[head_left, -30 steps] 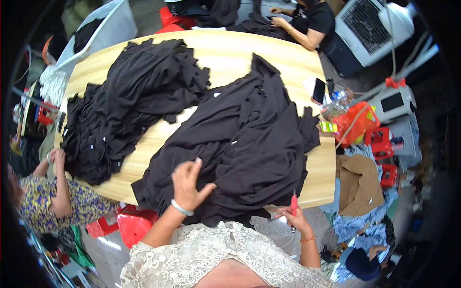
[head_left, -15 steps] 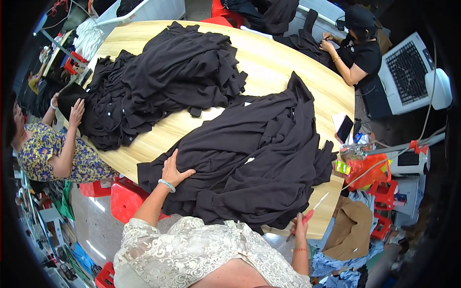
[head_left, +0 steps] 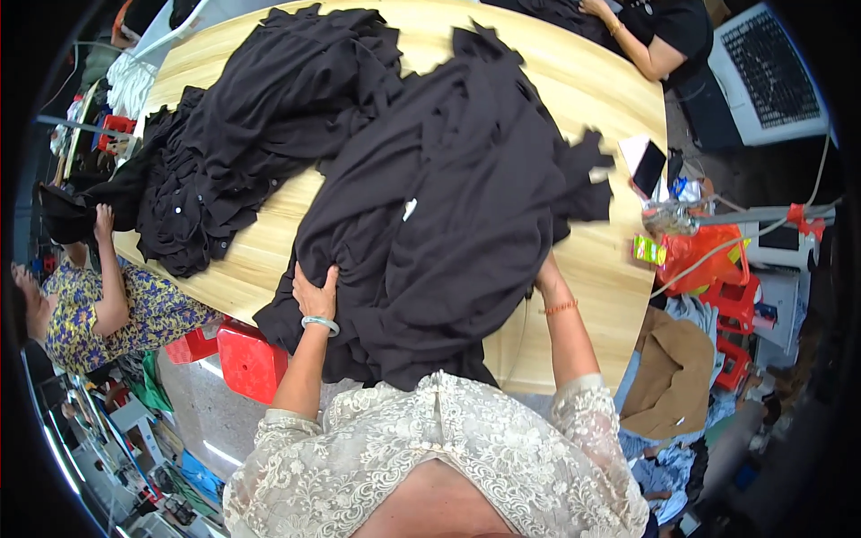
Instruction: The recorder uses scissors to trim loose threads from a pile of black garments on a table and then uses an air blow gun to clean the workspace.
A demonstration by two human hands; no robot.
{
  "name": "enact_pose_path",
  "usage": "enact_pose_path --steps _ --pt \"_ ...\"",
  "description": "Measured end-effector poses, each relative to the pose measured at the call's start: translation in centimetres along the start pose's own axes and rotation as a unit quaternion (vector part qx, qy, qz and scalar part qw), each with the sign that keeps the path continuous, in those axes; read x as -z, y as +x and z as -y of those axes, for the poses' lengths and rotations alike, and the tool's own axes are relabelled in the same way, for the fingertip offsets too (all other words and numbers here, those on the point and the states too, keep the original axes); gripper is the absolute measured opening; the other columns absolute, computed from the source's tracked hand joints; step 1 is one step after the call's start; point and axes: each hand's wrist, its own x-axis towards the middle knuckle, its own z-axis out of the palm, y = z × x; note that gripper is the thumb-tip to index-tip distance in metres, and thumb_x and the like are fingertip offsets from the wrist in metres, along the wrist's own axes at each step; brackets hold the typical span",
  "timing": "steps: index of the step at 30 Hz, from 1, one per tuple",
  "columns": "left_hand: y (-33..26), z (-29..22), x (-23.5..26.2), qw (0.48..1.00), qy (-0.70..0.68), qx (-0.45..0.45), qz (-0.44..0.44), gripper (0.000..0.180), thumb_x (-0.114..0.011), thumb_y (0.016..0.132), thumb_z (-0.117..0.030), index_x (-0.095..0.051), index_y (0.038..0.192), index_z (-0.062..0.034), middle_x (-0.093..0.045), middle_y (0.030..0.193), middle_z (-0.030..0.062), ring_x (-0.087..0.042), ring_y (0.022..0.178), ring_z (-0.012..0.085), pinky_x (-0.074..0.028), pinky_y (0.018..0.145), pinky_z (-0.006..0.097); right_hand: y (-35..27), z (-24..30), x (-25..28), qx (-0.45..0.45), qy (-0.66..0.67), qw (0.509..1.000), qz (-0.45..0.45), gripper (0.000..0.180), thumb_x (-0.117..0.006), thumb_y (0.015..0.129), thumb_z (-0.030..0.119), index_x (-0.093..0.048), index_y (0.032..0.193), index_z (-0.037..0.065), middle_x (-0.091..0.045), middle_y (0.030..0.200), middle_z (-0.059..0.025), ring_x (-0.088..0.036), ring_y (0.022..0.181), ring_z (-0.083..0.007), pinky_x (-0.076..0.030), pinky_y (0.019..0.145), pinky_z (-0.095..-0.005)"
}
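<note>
A heap of black garments (head_left: 448, 206) lies on the wooden table in front of me, its far end blurred by motion. My left hand (head_left: 314, 296) presses on the heap's near left side, thumb stretched away from the fingers, a pale bangle at the wrist. At the right edge, my right hand (head_left: 547, 273) reaches against the cloth; its fingers are hidden by the heap, as is anything in them. A small white tag (head_left: 409, 210) shows on the dark fabric.
A second black garment pile (head_left: 269, 108) lies farther left on the table (head_left: 583, 314). A co-worker (head_left: 108, 296) at left lifts black cloth; another (head_left: 668, 45) sits at far right. A phone (head_left: 647, 170) and red bag (head_left: 704, 255) are at the right edge. A red stool (head_left: 251, 363) stands left.
The near heap has shifted away and to the left. My right hand has moved forward to its right edge, and the red-handled pointed tool it held is out of sight. The left co-worker has raised cloth.
</note>
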Motion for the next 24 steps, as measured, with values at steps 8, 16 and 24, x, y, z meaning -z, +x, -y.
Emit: enact_pose_path --steps 8,16,24 --pt "-10.8 -5.8 5.7 0.947 -0.116 -0.300 -0.006 0.086 -0.077 0.076 -0.037 -0.037 0.141 0.0020 -0.043 0.141 0.0218 -0.040 0.130 0.0373 -0.028 0.110 0.044 -5.6 3.0 4.3 -0.063 -0.088 0.979 -0.174 0.035 -0.064 0.092 0.027 -0.061 0.115 0.000 -0.069 0.081 -0.0118 -0.040 0.038 -0.0077 -0.031 0.036 -0.0228" --pt "-12.3 -6.7 6.9 0.927 -0.121 -0.327 0.137 0.018 -0.075 0.073 -0.012 -0.063 0.082 -0.0034 -0.055 0.071 0.0059 -0.054 0.068 0.0228 -0.038 0.070 0.035 -11.9 9.3 -1.5 0.032 -0.205 0.974 -0.096 0.028 -0.075 0.084 0.022 -0.062 0.094 -0.001 -0.052 0.063 0.0054 -0.039 0.049 -0.0030 -0.030 0.044 -0.0223" --pt "-7.6 -8.3 14.6 0.864 -0.339 -0.287 0.237 0.006 -0.066 0.084 0.001 -0.061 0.082 0.0007 -0.059 0.078 0.0043 -0.056 0.072 0.0116 -0.043 0.066 0.024 -9.7 16.7 -3.8 0.094 -0.204 0.974 -0.029 0.023 -0.072 0.087 0.024 -0.057 0.080 0.008 -0.058 0.059 -0.0033 -0.041 0.040 -0.0033 -0.029 0.038 -0.0195"
